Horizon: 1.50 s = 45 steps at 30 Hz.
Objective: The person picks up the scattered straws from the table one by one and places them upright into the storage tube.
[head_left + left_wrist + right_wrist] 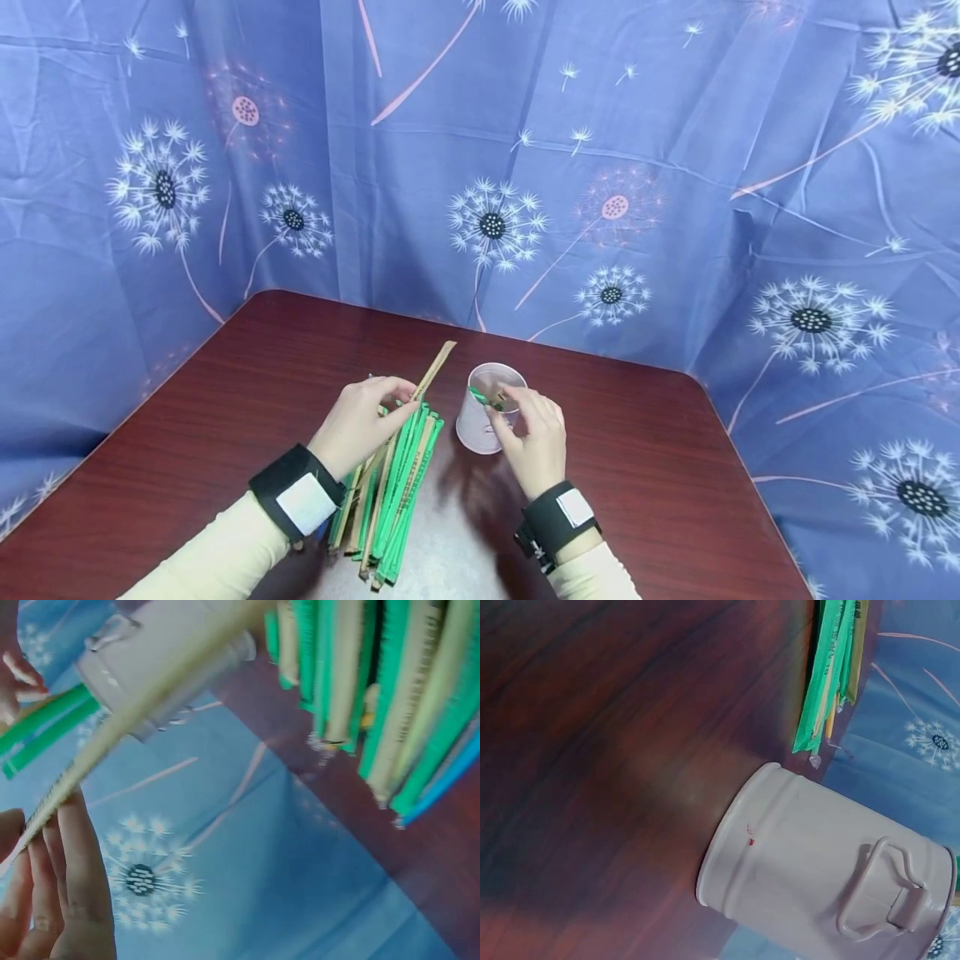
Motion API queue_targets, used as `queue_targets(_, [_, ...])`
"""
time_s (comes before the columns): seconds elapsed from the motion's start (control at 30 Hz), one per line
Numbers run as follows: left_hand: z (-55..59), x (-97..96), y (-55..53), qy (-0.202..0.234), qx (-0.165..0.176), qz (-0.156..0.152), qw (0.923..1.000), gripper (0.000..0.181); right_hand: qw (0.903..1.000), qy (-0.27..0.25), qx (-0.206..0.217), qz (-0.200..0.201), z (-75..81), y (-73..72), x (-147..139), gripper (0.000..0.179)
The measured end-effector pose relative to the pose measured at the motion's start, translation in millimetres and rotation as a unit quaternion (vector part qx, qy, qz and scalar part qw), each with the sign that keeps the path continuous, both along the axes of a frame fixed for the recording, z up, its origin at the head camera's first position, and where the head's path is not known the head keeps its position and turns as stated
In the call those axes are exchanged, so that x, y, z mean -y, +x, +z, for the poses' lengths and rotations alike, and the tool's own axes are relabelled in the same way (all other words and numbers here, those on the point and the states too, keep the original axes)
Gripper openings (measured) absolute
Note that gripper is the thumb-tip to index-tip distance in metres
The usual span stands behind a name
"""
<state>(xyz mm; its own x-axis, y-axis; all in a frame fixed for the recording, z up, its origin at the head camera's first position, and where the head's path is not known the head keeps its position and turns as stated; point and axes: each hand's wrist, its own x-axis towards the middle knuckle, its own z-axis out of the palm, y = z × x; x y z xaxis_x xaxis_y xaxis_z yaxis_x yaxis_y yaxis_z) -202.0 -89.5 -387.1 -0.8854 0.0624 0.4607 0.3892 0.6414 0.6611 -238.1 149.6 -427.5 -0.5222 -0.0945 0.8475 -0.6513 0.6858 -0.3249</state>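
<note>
My left hand (371, 421) pinches a tan paper-wrapped straw (437, 367) between thumb and fingers; its far end slants up beyond the fingertips. In the left wrist view the same straw crosses in front of a pale pinkish bucket. Just below that hand lies a pile of green and tan wrapped straws (405, 487). My right hand (536, 433) is over the mouth of the bucket (477, 429), thumb and index finger pinching the end of a tan straw (34, 712). Two green straws (52, 727) stick out of the bucket beside it.
The bucket has a wire handle (855, 900) on its side. A blue straw (450, 776) lies at the edge of the pile. Brown wood-grain tabletop (660, 467) surrounds everything, and a blue dandelion-print cloth (405, 208) hangs behind the table and at its sides.
</note>
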Motion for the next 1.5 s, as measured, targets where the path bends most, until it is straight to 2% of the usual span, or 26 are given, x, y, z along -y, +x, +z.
queue_targets(0.1, [4.1, -6.6, 4.4, 0.007, -0.041, -0.01, 0.9991, 0.014, 0.9994, -0.024, -0.013, 0.021, 4.4, 4.2, 4.0, 0.05])
queue_targets(0.23, [8.3, -14.5, 10.5, 0.018, -0.081, -0.028, 0.9962, 0.016, 0.9954, -0.057, -0.035, 0.068, 15.2, 11.1, 11.6, 0.055])
queue_targets(0.4, [12.5, -24.5, 16.8, 0.031, -0.116, -0.071, 0.9903, 0.018, 0.9848, -0.092, -0.066, 0.132, 31.4, 20.6, 22.9, 0.05])
queue_targets(0.53, [14.4, -30.3, 20.0, 0.036, -0.14, -0.109, 0.9835, 0.02, 0.9737, -0.119, -0.085, 0.174, 42.3, 29.1, 30.2, 0.036])
queue_targets(0.67, [14.9, -32.0, 21.3, 0.039, -0.16, -0.128, 0.9779, 0.021, 0.9619, -0.135, -0.107, 0.212, 50.5, 35.0, 34.5, 0.025])
queue_targets(0.83, [14.0, -31.7, 21.3, 0.041, -0.191, -0.136, 0.9713, 0.02, 0.9548, -0.144, -0.127, 0.227, 55.3, 38.7, 37.1, 0.022])
queue_targets(1.03, [14.8, -31.3, 20.8, 0.046, -0.205, -0.139, 0.9678, 0.02, 0.9536, -0.141, -0.138, 0.227, 57.2, 39.2, 37.9, 0.021])
queue_targets(1.2, [14.1, -29.1, 20.4, 0.045, -0.176, -0.126, 0.9753, 0.022, 0.9524, -0.143, -0.144, 0.227, 58.1, 38.4, 37.4, 0.017])
queue_targets(1.3, [10.0, -25.1, 18.5, 0.027, -0.133, -0.089, 0.9868, 0.027, 0.9518, -0.154, -0.145, 0.222, 59.4, 37.7, 34.8, 0.015])
queue_targets(1.4, [2.9, -17.8, 14.8, -0.003, -0.061, -0.042, 0.9973, 0.036, 0.9502, -0.168, -0.151, 0.214, 61.1, 35.5, 30.7, 0.015])
queue_targets(1.43, [0.5, -14.6, 13.9, -0.015, -0.024, -0.028, 0.9992, 0.039, 0.9497, -0.174, -0.155, 0.209, 61.5, 34.6, 29.2, 0.015])
queue_targets(1.5, [-5.4, -7.7, 11.2, -0.042, 0.036, -0.011, 0.9984, 0.045, 0.9498, -0.183, -0.162, 0.195, 62.4, 32.8, 25.9, 0.014])
